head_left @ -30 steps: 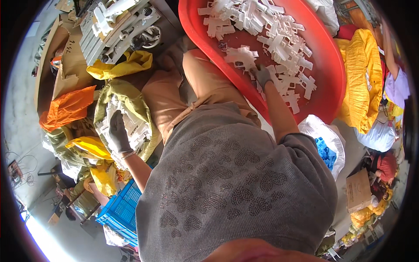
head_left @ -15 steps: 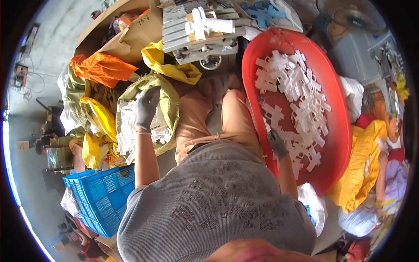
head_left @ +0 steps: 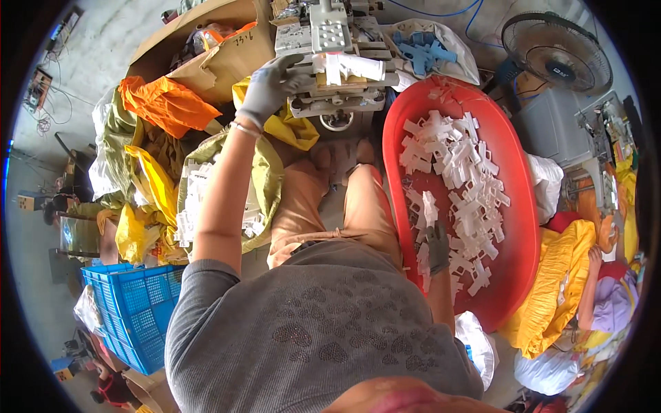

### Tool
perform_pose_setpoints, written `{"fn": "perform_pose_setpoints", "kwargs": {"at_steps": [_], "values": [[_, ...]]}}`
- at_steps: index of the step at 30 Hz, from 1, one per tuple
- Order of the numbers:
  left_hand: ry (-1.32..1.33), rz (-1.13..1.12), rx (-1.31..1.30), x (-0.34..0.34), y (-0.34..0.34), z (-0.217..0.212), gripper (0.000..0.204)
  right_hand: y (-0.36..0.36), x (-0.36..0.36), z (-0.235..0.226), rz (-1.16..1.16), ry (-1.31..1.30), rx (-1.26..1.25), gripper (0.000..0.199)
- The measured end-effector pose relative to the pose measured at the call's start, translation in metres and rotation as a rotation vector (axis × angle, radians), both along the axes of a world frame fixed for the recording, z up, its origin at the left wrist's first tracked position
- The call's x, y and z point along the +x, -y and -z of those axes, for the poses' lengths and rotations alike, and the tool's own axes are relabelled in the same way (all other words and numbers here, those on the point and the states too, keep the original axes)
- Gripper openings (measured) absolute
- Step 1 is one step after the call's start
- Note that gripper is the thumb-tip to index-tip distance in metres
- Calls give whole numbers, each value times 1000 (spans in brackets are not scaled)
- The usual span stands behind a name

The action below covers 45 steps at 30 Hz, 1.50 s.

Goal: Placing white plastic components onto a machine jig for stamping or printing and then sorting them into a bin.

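Note:
My left hand [head_left: 268, 88], in a grey glove, reaches out to the left side of a metal press machine [head_left: 337, 103]. Its fingers are apart and nothing shows in them. A white pistol-shaped plastic part [head_left: 354, 67] lies on the machine bed, just right of those fingers and below a plate with round holes [head_left: 330, 34]. Inside the red tub [head_left: 530, 255], my gloved right hand [head_left: 436, 249] is closed on another white pistol-shaped part [head_left: 428, 208], which sticks out past the fingertips. Many similar white parts [head_left: 468, 162] lie heaped beside it.
A green sack [head_left: 272, 186] of white parts stands by my left leg. Left are a blue crate [head_left: 131, 323], orange cloth [head_left: 165, 107] and a cardboard box [head_left: 227, 58]. Beyond the tub stand a white bag of blue parts [head_left: 423, 51] and a fan [head_left: 558, 55]. Another person's arm [head_left: 591, 289] shows far right.
My left hand has left the green sack and moved up to the machine. The right hand remains in the tub, now with a white part rising from its fingers. The whole view has shifted slightly.

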<state>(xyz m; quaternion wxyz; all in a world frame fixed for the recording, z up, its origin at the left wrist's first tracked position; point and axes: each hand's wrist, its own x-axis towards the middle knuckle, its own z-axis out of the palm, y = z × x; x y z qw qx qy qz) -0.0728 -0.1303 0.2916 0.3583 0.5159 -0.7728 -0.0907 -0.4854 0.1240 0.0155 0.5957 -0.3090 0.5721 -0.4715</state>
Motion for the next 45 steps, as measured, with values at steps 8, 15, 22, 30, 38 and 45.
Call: {"fn": "perform_pose_setpoints", "kwargs": {"at_steps": [8, 15, 22, 30, 38, 45], "values": [[29, 109, 9, -12, 29, -5, 46, 25, 9, -76, 139, -121, -58, 41], [-56, 111, 65, -13, 28, -8, 46, 127, 32, -183, 39, -377, -347, 41], [-227, 47, 76, 21, 25, -5, 39, 230, 84, -247, -164, -395, -694, 36], [-517, -464, 119, 167, -132, 84, 36, 281, 153, -266, -485, -1067, -1108, 46], [-484, -851, 197, 265, -285, 153, 33, 315, 139, -259, -635, -1224, -1312, 41], [-550, -1003, 350, 237, -296, 157, 36, 250, 57, -181, -300, -643, -176, 39]]}}
